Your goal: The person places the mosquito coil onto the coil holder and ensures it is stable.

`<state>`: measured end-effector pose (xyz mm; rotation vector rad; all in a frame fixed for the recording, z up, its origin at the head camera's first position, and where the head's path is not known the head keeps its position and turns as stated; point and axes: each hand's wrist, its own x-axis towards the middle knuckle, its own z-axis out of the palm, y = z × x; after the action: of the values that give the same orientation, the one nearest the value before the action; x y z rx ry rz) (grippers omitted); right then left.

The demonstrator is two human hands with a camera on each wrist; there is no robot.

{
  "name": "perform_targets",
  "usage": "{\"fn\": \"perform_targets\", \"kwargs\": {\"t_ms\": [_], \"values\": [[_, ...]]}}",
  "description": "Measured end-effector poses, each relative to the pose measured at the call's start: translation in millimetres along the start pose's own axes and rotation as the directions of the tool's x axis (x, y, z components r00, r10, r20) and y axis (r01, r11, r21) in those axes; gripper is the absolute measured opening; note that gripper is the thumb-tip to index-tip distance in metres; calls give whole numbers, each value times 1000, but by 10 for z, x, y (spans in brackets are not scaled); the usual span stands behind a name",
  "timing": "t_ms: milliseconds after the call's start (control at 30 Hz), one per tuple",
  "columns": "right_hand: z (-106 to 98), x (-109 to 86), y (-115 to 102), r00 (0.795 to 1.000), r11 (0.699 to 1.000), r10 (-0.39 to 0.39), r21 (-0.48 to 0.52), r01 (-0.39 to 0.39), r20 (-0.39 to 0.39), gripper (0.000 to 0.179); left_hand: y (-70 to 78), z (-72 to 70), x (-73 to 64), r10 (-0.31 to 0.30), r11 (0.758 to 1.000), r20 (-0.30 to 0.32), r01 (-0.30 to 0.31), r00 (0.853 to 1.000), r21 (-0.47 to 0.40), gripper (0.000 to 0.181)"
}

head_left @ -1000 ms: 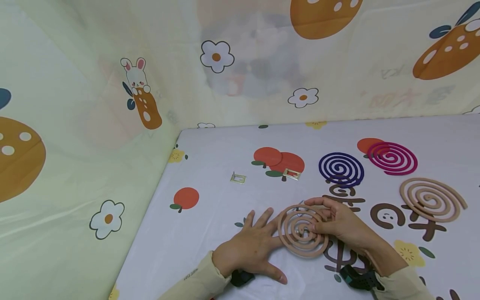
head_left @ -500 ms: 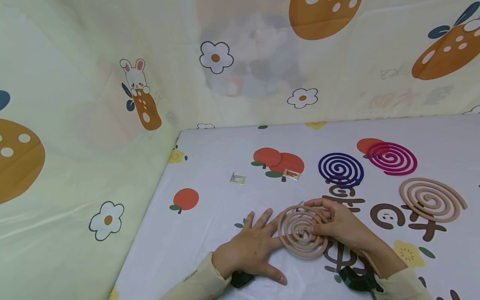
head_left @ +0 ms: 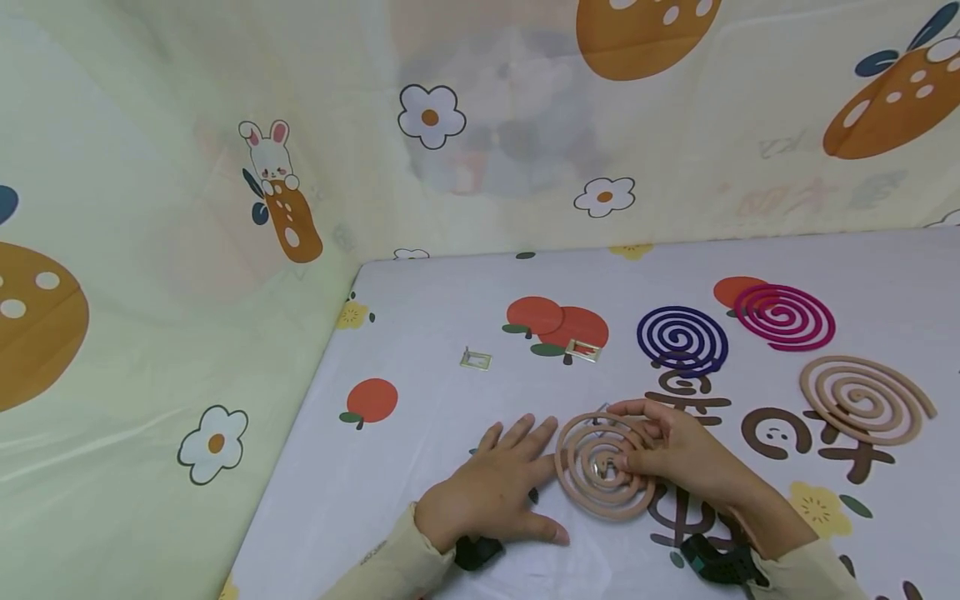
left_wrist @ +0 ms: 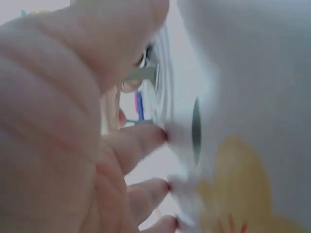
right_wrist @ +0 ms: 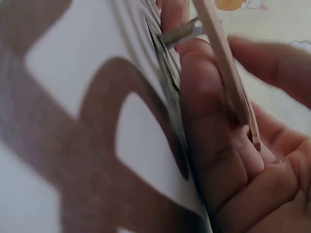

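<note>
My right hand (head_left: 675,446) holds a tan mosquito coil (head_left: 611,514) nearly flat, low over the cloth, thumb on its top near the centre. In the right wrist view the coil (right_wrist: 226,63) stands off the table, with fingers beneath it. Under it is a thin metal coil stand (right_wrist: 167,68) with a raised prong; the coil hides most of this stand in the head view. My left hand (head_left: 487,492) rests palm down with spread fingers on the cloth, just left of the coil. In the left wrist view its fingertips (left_wrist: 158,133) touch the cloth.
Two more metal stands (head_left: 472,366) (head_left: 585,358) lie further back. A dark blue coil (head_left: 678,337), a magenta coil (head_left: 782,315) and another tan coil (head_left: 862,402) lie at the right. A printed curtain (head_left: 495,208) borders the table at back and left.
My left hand has drawn back slightly to the left, so its fingers no longer lie beneath the coil. The right hand and its coil have stayed almost in place.
</note>
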<state>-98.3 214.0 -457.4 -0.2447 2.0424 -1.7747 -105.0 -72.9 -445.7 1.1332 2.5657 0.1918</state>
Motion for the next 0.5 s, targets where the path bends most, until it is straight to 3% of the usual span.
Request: {"fn": "perform_targets", "kwargs": {"t_ms": [167,333,500], "values": [[25,-46,-69,998,979,-58,-195,52,-27,75,-38,-48,-13,-30,999,-76,29,997,-17,96],[41,-113,-143,995,947,-97,-308,87,-17,89,-43,-54,6,-19,1000,-115,16,993,-25,101],[39,-181,-185,998,927,-48,-371,57,34,112,-45,-41,28,-20,998,-125,12,992,-66,108]]}}
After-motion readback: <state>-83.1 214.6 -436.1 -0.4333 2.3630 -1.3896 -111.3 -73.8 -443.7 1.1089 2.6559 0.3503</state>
